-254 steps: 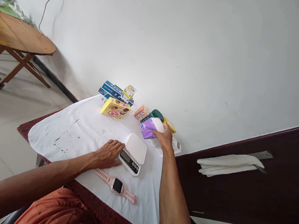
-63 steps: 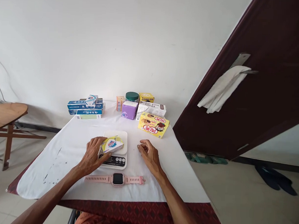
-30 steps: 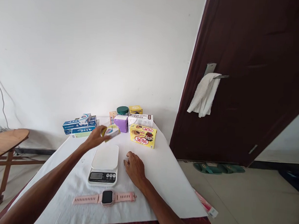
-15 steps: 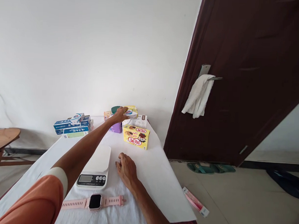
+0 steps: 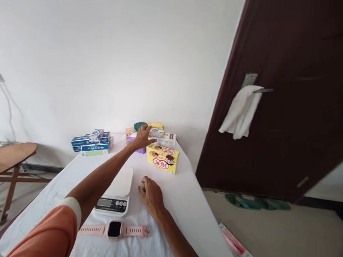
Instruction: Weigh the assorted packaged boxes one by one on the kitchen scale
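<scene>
My left hand (image 5: 143,138) reaches to the far end of the table with thumb and fingers apart. It holds nothing and is just left of a small yellow-and-white box (image 5: 156,131), which sits on top of a white printed box (image 5: 169,139). Below that hand stands a purple container (image 5: 141,149), partly hidden by it, and a dark green lid (image 5: 140,125) shows behind. A yellow snack box (image 5: 162,159) stands in front of the white box. My right hand (image 5: 152,195) rests on the cloth, loosely curled and without anything in it, right of a white kitchen scale (image 5: 112,203).
A pink-strapped smartwatch (image 5: 114,229) lies before the scale. Stacked blue toothpaste boxes (image 5: 92,142) are at the back left, and a small orange box (image 5: 129,133) is by the purple container. A wall lies behind; a brown door (image 5: 272,139) is at right.
My left hand has let go of the small yellow-and-white box, its fingers now spread. The box stays on the white box. The view has turned slightly left; my right hand stays beside the scale.
</scene>
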`<state>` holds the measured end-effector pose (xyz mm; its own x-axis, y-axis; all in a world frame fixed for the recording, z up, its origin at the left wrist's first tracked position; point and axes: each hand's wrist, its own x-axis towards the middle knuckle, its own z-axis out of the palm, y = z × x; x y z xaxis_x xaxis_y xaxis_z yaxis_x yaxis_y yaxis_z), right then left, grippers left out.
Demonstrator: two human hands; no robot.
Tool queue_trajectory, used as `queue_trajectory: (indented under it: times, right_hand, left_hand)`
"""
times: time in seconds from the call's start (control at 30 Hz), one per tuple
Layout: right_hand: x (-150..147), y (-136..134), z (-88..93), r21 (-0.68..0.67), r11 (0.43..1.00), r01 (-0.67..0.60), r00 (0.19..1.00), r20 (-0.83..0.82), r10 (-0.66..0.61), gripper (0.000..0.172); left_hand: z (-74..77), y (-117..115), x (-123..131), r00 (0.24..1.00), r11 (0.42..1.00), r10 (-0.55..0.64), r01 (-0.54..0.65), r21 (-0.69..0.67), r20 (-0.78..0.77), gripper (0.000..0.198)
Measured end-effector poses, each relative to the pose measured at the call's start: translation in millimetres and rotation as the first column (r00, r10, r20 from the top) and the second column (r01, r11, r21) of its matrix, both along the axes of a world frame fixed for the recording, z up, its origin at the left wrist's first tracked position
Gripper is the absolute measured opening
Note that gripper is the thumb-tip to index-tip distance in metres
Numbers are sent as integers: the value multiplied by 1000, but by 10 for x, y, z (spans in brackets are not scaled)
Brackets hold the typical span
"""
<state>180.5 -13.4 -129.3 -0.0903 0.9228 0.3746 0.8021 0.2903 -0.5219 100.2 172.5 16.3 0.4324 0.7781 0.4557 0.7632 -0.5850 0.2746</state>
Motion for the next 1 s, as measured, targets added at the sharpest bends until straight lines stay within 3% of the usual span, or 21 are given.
queue_trajectory:
  times: [0.1,0.2,0.33,0.47,0.6,0.8,0.93,1.0]
  right_hand:
    - [22,16,-27,24,999,-28,1000,-8,28,14]
    - [21,43,-66,41,998,-42,999,-18,42,11]
    - [12,64,-113,40,998,-40,999,-24,41,7]
    - [17,68,-131,48,998,-48,999,-13,48,6]
    - [19,62,-122,66,996,-54,998,-9,55,6]
    - [1,50,-97,38,999,-35,999,-7,35,8]
    - [-17,38,-57,30,999,-22,1000,-7,22,7]
    - [-25,32,-34,24,1000,-16,1000,-8,16,6]
  left_hand:
    - [-90,-218,-353,998,995,60,-62,76,24,64]
    - [-64,-298,-901,968,962,240,-248,114,80,45]
    - [114,-166,-1686,820,820,550,-566,88,155,51]
    - [187,48,-2173,659,668,743,-742,-56,119,62]
    - [124,171,-2293,608,607,792,-778,-160,48,58]
    - [174,106,-2290,612,613,789,-778,-135,56,52]
    - [300,-152,-2268,666,671,741,-739,-63,85,54]
    - [291,-368,-2208,749,752,657,-659,-18,87,57]
